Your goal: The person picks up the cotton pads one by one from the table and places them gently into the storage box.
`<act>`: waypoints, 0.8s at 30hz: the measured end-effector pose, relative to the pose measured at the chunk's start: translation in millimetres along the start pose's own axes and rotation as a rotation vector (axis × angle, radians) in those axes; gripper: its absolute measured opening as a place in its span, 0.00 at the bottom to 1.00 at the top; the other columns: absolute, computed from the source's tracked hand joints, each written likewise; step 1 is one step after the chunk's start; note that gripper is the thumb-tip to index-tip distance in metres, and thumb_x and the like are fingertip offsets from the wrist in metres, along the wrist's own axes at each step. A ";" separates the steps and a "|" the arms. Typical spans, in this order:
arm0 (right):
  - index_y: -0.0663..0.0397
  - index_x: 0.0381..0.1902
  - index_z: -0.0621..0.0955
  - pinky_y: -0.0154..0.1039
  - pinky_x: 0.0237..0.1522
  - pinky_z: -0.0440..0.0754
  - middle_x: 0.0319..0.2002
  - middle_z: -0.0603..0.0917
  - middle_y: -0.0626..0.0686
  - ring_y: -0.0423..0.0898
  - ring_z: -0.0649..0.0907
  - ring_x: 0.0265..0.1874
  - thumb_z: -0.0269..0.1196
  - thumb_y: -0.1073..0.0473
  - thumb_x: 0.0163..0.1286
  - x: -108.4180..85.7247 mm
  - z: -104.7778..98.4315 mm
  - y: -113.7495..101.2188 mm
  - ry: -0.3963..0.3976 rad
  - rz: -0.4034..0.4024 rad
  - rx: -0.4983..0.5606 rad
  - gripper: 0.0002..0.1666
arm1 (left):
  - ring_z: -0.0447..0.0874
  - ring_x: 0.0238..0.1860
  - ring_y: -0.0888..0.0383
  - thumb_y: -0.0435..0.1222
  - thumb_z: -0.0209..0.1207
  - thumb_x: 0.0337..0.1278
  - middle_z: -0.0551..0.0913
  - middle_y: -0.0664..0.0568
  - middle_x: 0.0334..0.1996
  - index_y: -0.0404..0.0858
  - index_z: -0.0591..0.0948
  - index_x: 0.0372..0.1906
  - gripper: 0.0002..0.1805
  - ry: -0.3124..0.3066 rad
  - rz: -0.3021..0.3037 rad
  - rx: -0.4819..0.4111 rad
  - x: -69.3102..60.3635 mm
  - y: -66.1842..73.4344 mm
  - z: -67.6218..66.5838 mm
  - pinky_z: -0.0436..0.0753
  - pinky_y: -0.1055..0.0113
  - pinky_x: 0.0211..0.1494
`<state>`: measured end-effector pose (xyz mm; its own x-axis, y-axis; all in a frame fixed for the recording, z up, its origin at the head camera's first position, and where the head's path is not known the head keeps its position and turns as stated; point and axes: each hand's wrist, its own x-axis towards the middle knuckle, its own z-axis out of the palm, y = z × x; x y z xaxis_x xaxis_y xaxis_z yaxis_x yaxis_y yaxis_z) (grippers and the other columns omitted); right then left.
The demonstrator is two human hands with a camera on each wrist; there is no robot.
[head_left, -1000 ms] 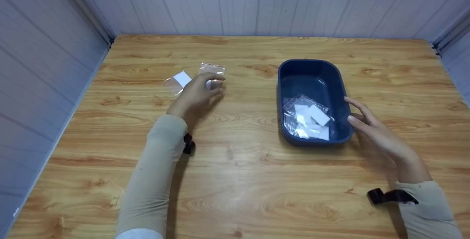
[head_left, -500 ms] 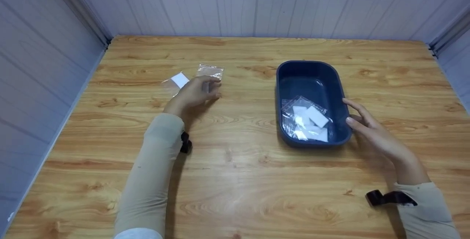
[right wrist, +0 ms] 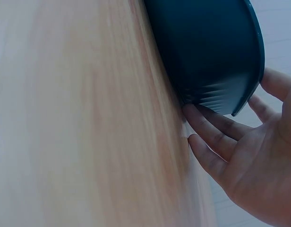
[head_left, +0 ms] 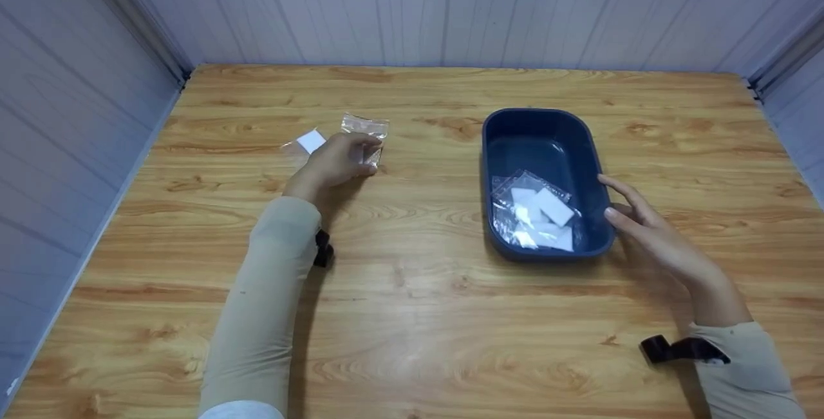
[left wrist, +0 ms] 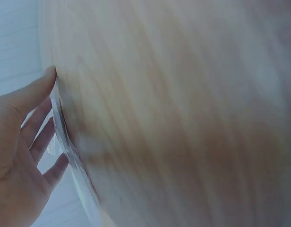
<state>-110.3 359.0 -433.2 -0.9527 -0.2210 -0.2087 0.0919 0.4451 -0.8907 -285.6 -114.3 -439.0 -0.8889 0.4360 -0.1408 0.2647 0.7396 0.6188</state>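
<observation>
My left hand (head_left: 336,160) is over a small clear zip-lock bag (head_left: 365,125) on the table, its thumb and curled fingers at the bag's edges. Part of the bag is hidden under the hand; in the left wrist view the bag's shiny film (left wrist: 63,130) runs along the fingertips. Just left of that hand lies another zip-lock bag with a white rectangular piece (head_left: 311,141) in it. My right hand (head_left: 663,239) rests its loosely extended fingers against the right side of a dark blue tub (head_left: 586,129). Several clear bags with white pieces (head_left: 544,213) lie inside the tub's near end.
The wood-grain table (head_left: 412,316) carries everything. Pale panel walls (head_left: 412,13) stand along its back and left side, and another shows at the right edge. Each sleeve bears a black wrist camera, such as the right one (head_left: 682,349).
The left thumb has come down to the bag's near right corner, and the fingers have drawn back slightly leftward. The right hand and tub keep their places as the head view shifts a little.
</observation>
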 end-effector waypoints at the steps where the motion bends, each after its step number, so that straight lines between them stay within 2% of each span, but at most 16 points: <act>1: 0.34 0.79 0.51 0.62 0.69 0.55 0.77 0.51 0.62 0.64 0.56 0.72 0.48 0.49 0.81 0.0 0.1 -0.1 0.000 0.003 0.005 0.34 | 0.67 0.69 0.49 0.37 0.70 0.57 0.75 0.47 0.65 0.42 0.77 0.65 0.30 0.003 -0.009 0.003 0.0 0.3 0.0 0.64 0.53 0.71; 3: 0.34 0.79 0.50 0.67 0.68 0.52 0.76 0.51 0.63 0.64 0.56 0.72 0.48 0.49 0.81 0.1 0.1 -0.1 -0.001 0.005 0.008 0.35 | 0.68 0.68 0.49 0.37 0.70 0.57 0.76 0.48 0.64 0.43 0.78 0.64 0.28 0.011 -0.020 0.008 -0.3 1.3 0.1 0.64 0.52 0.70; 8: 0.34 0.80 0.50 0.69 0.68 0.49 0.76 0.51 0.65 0.66 0.55 0.72 0.48 0.49 0.81 -0.3 -0.3 0.1 -0.008 0.009 0.017 0.35 | 0.70 0.66 0.49 0.36 0.67 0.61 0.78 0.48 0.62 0.43 0.80 0.61 0.23 0.024 -0.026 -0.009 -2.6 3.7 0.5 0.65 0.52 0.70; 14: 0.34 0.80 0.49 0.69 0.68 0.49 0.76 0.51 0.65 0.66 0.55 0.72 0.48 0.49 0.81 -0.8 0.1 -0.4 -0.012 0.012 0.022 0.35 | 0.77 0.55 0.51 0.33 0.63 0.64 0.83 0.47 0.54 0.39 0.85 0.53 0.14 0.046 -0.024 -0.010 -3.9 5.2 1.5 0.71 0.55 0.63; 18: 0.35 0.80 0.50 0.69 0.68 0.49 0.76 0.50 0.64 0.65 0.56 0.72 0.48 0.49 0.81 -0.9 0.3 -0.6 -0.007 0.012 0.022 0.35 | 0.78 0.52 0.53 0.33 0.64 0.63 0.83 0.50 0.52 0.40 0.87 0.49 0.11 0.071 -0.054 -0.003 -5.0 6.2 2.0 0.72 0.56 0.61; 20: 0.34 0.79 0.50 0.54 0.72 0.56 0.76 0.53 0.64 0.62 0.58 0.72 0.48 0.48 0.81 -1.0 0.3 -0.3 -0.003 0.005 0.012 0.35 | 0.78 0.54 0.53 0.34 0.65 0.63 0.83 0.53 0.53 0.42 0.87 0.49 0.11 0.076 -0.074 0.010 -6.0 6.7 1.5 0.72 0.55 0.61; 21: 0.34 0.79 0.50 0.53 0.71 0.56 0.76 0.52 0.64 0.62 0.58 0.72 0.48 0.48 0.81 -1.0 0.0 -0.3 -0.004 0.003 0.012 0.35 | 0.79 0.54 0.53 0.35 0.64 0.64 0.83 0.54 0.53 0.42 0.87 0.49 0.11 0.078 -0.083 0.012 -6.4 7.0 1.1 0.72 0.54 0.61; 23: 0.34 0.79 0.51 0.40 0.68 0.62 0.75 0.55 0.63 0.59 0.61 0.70 0.48 0.48 0.81 -0.9 -0.1 -0.1 0.003 -0.001 -0.010 0.34 | 0.79 0.53 0.54 0.35 0.63 0.65 0.83 0.55 0.53 0.43 0.87 0.50 0.11 0.083 -0.100 0.012 -7.3 8.1 0.2 0.73 0.54 0.60; 24: 0.34 0.79 0.51 0.38 0.67 0.62 0.75 0.55 0.63 0.58 0.61 0.70 0.48 0.48 0.81 -0.9 -0.2 -0.2 0.003 0.000 -0.014 0.34 | 0.79 0.53 0.54 0.35 0.63 0.65 0.83 0.56 0.53 0.44 0.87 0.50 0.11 0.087 -0.105 0.012 -7.9 8.6 -0.3 0.73 0.53 0.60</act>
<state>-109.5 359.3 -432.7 -0.9536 -0.2183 -0.2074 0.0879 0.4570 -0.8851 -276.3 -111.5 -432.3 -0.9409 0.3101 -0.1360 0.1727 0.7849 0.5951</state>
